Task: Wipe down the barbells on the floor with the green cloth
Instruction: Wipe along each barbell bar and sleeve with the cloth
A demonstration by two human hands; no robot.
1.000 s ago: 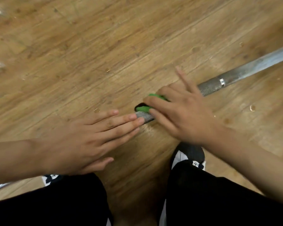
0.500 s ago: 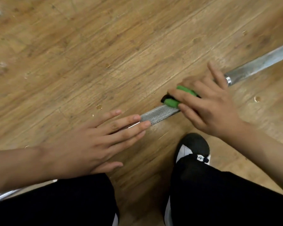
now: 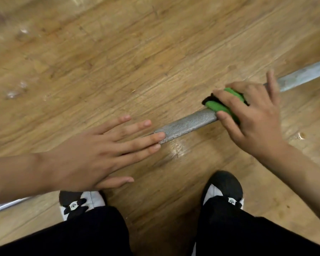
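Barbell (image 3: 187, 124): grey metal bar lying flat on the floor, running slantwise from the near left edge of the visible floor to the far right edge. A rough, cross-hatched stretch shows between the two hands, and a smoother stretch shows beyond the right hand.
Green cloth (image 3: 217, 106): bunched around the bar at the right end of the rough stretch, mostly covered by the right hand. A dark edge shows at its left end.
Right hand (image 3: 253, 117): on top of the bar, its fingers (image 3: 227, 100) curled over the cloth and clasping it against the metal. One finger sticks out straight above the smooth part of the bar.
Left hand (image 3: 92, 156): lies flat, palm down, over the bar to the left of the cloth and well apart from the right hand. Its fingers (image 3: 146, 141) are straight and slightly spread, grasping nothing, and two fingertips rest on the left end of the rough stretch. The bar passes under the palm and shows again past the forearm at the near left.
Floor (image 3: 118, 61): light brown wooden boards with visible grain, small specks and a few shiny patches toward the far left.
Shoes: a black and white pair on the near side of the bar, the left shoe (image 3: 81, 202) below the left hand and the right shoe (image 3: 223, 187) below the right wrist.
Trousers (image 3: 81, 235): black, filling the near edge.
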